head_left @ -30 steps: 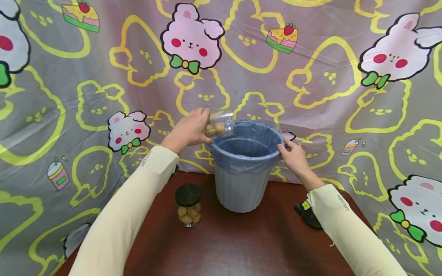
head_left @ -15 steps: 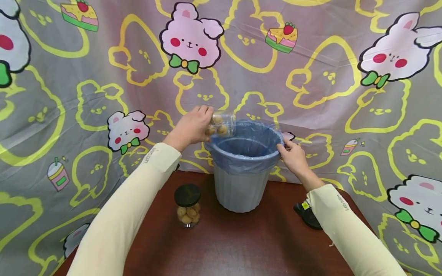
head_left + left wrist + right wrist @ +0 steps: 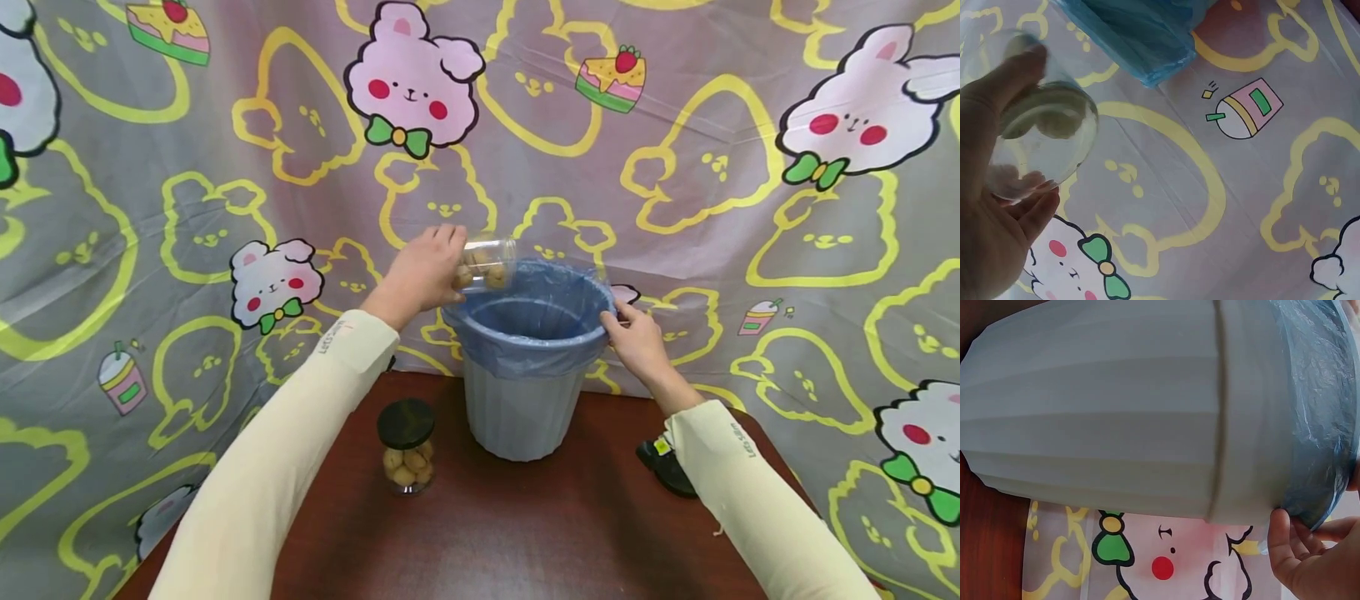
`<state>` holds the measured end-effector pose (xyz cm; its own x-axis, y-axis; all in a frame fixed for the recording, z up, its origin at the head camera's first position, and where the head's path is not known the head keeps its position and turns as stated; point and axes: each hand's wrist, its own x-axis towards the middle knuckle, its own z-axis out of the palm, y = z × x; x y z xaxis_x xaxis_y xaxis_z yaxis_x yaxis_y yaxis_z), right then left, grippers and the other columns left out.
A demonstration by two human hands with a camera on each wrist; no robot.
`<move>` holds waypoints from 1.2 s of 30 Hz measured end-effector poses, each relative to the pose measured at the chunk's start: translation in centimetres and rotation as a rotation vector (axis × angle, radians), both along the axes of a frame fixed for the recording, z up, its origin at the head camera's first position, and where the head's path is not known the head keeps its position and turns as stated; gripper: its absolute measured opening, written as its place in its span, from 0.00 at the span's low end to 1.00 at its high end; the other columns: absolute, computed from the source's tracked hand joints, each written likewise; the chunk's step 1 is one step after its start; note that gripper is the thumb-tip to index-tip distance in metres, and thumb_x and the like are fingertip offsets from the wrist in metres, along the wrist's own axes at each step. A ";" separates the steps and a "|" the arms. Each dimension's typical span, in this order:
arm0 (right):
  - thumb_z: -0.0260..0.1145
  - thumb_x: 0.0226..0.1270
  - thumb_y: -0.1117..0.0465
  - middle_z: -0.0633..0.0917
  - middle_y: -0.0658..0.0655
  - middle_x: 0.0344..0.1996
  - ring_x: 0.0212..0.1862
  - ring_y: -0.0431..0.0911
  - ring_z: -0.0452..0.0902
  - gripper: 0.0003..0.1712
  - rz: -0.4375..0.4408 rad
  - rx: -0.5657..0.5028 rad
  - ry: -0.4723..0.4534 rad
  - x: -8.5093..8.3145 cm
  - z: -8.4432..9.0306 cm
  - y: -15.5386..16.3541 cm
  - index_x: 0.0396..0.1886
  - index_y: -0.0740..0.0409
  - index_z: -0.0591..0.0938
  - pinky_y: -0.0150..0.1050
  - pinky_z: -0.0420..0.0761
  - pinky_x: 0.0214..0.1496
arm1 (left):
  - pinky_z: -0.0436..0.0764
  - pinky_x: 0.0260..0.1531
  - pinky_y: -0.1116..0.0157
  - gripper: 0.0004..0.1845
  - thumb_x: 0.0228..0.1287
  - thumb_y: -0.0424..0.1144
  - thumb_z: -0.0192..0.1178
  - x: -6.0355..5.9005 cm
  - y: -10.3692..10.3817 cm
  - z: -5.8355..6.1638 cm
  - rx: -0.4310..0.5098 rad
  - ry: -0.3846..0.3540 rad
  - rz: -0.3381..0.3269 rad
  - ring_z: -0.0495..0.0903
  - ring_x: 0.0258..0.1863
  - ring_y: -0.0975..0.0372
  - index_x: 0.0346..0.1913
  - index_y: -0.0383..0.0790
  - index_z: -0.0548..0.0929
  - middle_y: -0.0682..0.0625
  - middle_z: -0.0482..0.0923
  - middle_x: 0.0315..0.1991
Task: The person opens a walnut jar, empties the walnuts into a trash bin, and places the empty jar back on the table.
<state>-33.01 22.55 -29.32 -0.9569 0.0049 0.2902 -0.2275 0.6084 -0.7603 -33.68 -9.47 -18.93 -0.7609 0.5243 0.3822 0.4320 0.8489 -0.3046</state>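
Jar (image 3: 489,263), clear, cylindrical, lies gripped in left hand (image 3: 425,271); right hand (image 3: 636,337) pinches crinkled film (image 3: 1321,400).

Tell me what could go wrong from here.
The left grip holds the clear jar sideways by the edge of the bin, so the round pieces could drop outside.
The right grip pinches the blue liner at the rim; a tug might pull it loose.
The lidded jar stands near the bin, so a low-swinging left sleeve might knock it.
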 end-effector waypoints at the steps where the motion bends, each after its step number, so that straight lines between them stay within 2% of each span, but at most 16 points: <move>1: 0.50 0.73 0.48 0.71 0.69 0.59 0.47 0.58 0.78 0.35 -0.001 0.003 0.002 0.0 0.0 0.0 0.71 0.63 0.59 0.51 0.77 0.48 | 0.69 0.57 0.56 0.52 0.44 0.55 0.74 0.0 0.0 0.0 0.036 -0.023 0.011 0.67 0.57 0.45 0.64 0.26 0.59 0.35 0.65 0.58; 3: 0.50 0.73 0.48 0.72 0.69 0.58 0.46 0.58 0.78 0.35 -0.001 0.004 0.007 -0.1 -0.1 0.0 0.71 0.63 0.59 0.50 0.77 0.48 | 0.69 0.57 0.57 0.52 0.44 0.55 0.73 0.1 0.2 0.0 0.082 -0.071 0.035 0.66 0.58 0.46 0.64 0.27 0.59 0.36 0.64 0.59; 6: 0.50 0.72 0.47 0.71 0.69 0.58 0.47 0.58 0.78 0.35 -0.001 -0.007 0.006 -0.3 -0.2 0.0 0.71 0.63 0.59 0.51 0.77 0.48 | 0.70 0.56 0.56 0.52 0.44 0.53 0.74 0.1 0.2 0.0 0.086 -0.119 0.058 0.64 0.60 0.46 0.66 0.29 0.58 0.36 0.63 0.61; 9: 0.50 0.72 0.47 0.71 0.69 0.59 0.48 0.58 0.77 0.36 0.008 -0.010 -0.003 -0.3 -0.2 0.0 0.72 0.62 0.58 0.52 0.76 0.48 | 0.70 0.56 0.57 0.53 0.45 0.52 0.74 0.1 0.1 -0.1 0.052 -0.129 0.071 0.62 0.61 0.46 0.67 0.29 0.56 0.37 0.61 0.62; 13: 0.50 0.72 0.46 0.70 0.69 0.60 0.48 0.58 0.77 0.36 0.008 -0.009 -0.017 -0.4 -0.2 0.0 0.72 0.61 0.57 0.52 0.76 0.49 | 0.70 0.56 0.56 0.54 0.43 0.52 0.75 -0.1 -0.2 -0.1 0.017 -0.106 0.058 0.63 0.60 0.45 0.67 0.29 0.57 0.36 0.62 0.61; 20: 0.50 0.72 0.47 0.70 0.69 0.60 0.49 0.58 0.77 0.36 0.005 -0.012 -0.007 -0.5 -0.2 0.1 0.72 0.62 0.58 0.51 0.76 0.49 | 0.71 0.55 0.56 0.50 0.41 0.51 0.76 -0.4 -0.4 0.0 -0.050 -0.012 0.004 0.68 0.55 0.45 0.62 0.28 0.62 0.36 0.67 0.54; 26: 0.49 0.72 0.46 0.67 0.70 0.63 0.57 0.60 0.71 0.36 0.020 0.001 -0.004 -0.3 -0.1 0.2 0.72 0.63 0.58 0.54 0.74 0.52 | 0.72 0.53 0.57 0.49 0.42 0.52 0.76 -0.5 -0.2 -0.1 -0.146 0.055 -0.006 0.68 0.56 0.45 0.62 0.28 0.63 0.36 0.68 0.55; 32: 0.49 0.73 0.46 0.64 0.69 0.65 0.59 0.60 0.69 0.36 0.029 -0.002 -0.015 -0.2 -0.2 0.3 0.72 0.62 0.57 0.55 0.73 0.52 | 0.73 0.53 0.58 0.44 0.42 0.44 0.77 -0.6 -0.3 -0.4 -0.192 0.160 -0.046 0.70 0.54 0.46 0.61 0.28 0.66 0.36 0.70 0.54; 36: 0.48 0.72 0.45 0.65 0.69 0.64 0.58 0.59 0.70 0.37 0.027 0.004 -0.005 -0.2 -0.2 0.3 0.72 0.62 0.58 0.55 0.73 0.52 | 0.75 0.51 0.58 0.36 0.47 0.38 0.72 -0.7 -0.3 -0.4 -0.198 0.229 -0.064 0.72 0.52 0.47 0.58 0.27 0.68 0.36 0.72 0.52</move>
<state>-33.19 22.86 -29.50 -0.9583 -0.0220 0.2850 -0.2397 0.6053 -0.7590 -34.37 -9.80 -19.37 -0.6299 0.6497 0.4256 0.3834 0.7367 -0.5571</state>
